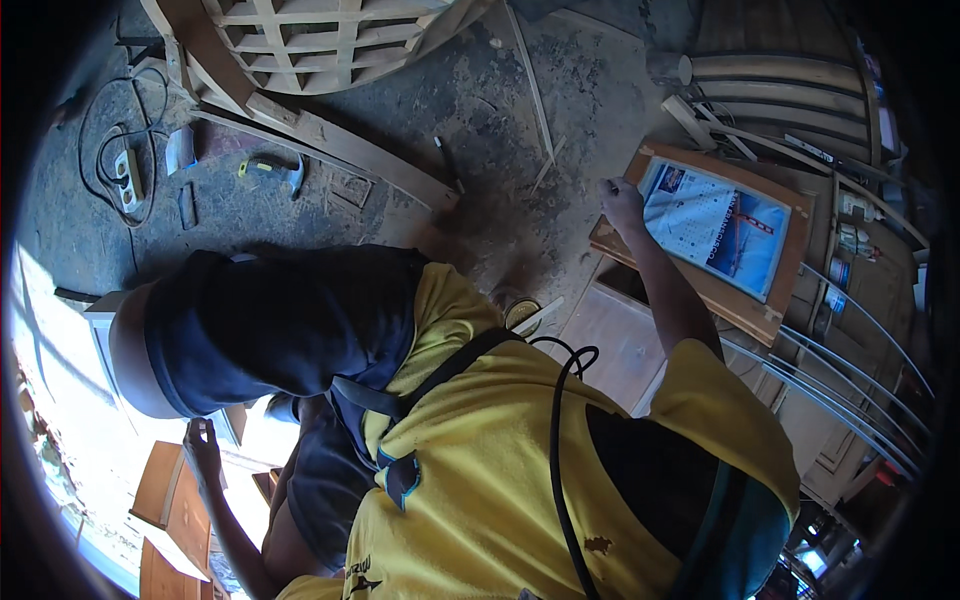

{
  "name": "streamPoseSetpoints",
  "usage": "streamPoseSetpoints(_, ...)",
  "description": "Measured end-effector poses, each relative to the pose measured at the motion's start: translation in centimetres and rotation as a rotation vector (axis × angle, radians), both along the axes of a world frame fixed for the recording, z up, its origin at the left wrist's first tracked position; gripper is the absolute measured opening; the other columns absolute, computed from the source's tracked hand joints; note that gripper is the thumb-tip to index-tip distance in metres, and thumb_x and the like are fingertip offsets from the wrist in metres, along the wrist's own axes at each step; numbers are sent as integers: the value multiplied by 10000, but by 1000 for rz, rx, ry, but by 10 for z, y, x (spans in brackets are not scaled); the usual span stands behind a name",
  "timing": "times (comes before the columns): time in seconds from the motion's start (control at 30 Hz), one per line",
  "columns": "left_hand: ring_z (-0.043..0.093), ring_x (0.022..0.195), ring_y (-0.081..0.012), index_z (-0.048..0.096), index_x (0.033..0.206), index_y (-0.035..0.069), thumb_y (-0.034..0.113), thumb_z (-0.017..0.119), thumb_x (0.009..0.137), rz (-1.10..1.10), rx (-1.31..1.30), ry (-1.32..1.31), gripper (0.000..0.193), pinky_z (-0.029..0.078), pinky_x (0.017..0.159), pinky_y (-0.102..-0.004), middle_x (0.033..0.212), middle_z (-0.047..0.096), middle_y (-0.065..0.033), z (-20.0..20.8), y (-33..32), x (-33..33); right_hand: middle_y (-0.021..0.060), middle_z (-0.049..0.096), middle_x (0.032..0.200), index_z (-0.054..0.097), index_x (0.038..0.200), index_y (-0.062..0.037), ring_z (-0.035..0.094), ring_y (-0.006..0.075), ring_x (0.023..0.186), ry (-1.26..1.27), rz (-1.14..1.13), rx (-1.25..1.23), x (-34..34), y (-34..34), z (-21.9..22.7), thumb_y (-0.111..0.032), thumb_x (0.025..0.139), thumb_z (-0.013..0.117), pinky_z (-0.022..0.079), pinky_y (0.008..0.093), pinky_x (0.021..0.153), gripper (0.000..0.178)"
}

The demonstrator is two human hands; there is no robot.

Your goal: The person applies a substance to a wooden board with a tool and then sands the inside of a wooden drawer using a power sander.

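Two hands are stretched well apart, the right hand (622,203) and the left hand (202,455). The right fingers are curled in by the edge of a brown wooden frame (783,297); I can't tell if they pinch something small. The left fingers are bent too, close to an orange-brown wooden piece (172,485), and I can't tell if they hold anything.

The wooden frame is just beside the right forearm, with a blue and white calendar sheet (690,215) in its middle. To the right of it are thin metal rods (845,385). Curved wooden slats (780,75) sit past its far side.

Out on the dirty floor (480,110), a claw hammer (265,168) with a yellow handle lies near a white power strip (127,180). A long wooden beam (360,155) runs by the hammer, below a big curved wooden lattice (320,45).
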State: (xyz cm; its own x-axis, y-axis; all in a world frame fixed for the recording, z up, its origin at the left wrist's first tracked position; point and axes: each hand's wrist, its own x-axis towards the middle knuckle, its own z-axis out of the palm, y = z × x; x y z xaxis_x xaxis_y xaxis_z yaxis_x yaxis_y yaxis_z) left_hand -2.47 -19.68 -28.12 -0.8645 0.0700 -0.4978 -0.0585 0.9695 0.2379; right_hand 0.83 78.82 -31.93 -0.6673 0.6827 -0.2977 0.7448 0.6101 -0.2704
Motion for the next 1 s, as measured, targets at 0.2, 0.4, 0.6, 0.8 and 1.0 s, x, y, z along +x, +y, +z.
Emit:
streamPoseSetpoints(0.2,706,906,-435,666,1063,-16,270,636,1039,-19,-81,-29,289,537,804,-526,999,727,-246,-24,-20,-5,212,753,1136,723,1205,-27,726,364,1045,-518,34,-227,144,-50,-43,-551,968,691,575,447,910,576)
streamPoseSetpoints(0.4,718,939,-430,675,1159,-13,330,621,1054,-3,-185,17,363,541,818,-533,1035,738,-258,-12,-45,-11,316,579,1460,408,1558,6,548,438,1398,-570,-524,-312,154,-172,-34,-718,893,694,492,506,1101,1024)
streamPoseSetpoints(0.6,714,941,-444,697,1092,-28,301,665,1019,14,-122,3,339,536,833,-532,1026,738,-268,-5,-29,-17,324,530,1494,303,1615,9,519,434,1412,-509,-427,-69,165,-163,-57,-665,850,749,481,515,1105,1113)
streamPoseSetpoints(0.8,708,898,-421,678,1018,-24,243,684,998,151,-128,32,268,536,817,-525,971,724,-242,14,-31,1,313,536,1470,292,1622,4,538,433,1373,-494,-191,-100,142,-171,-73,-568,818,812,486,516,1091,1115)
streamPoseSetpoints(1.0,712,899,-401,650,985,40,209,677,987,179,-74,87,171,541,769,-493,977,722,-194,36,6,-28,302,542,1446,281,1629,-2,557,432,1334,-401,-10,-125,142,-156,-71,-470,787,875,491,518,1077,1132)
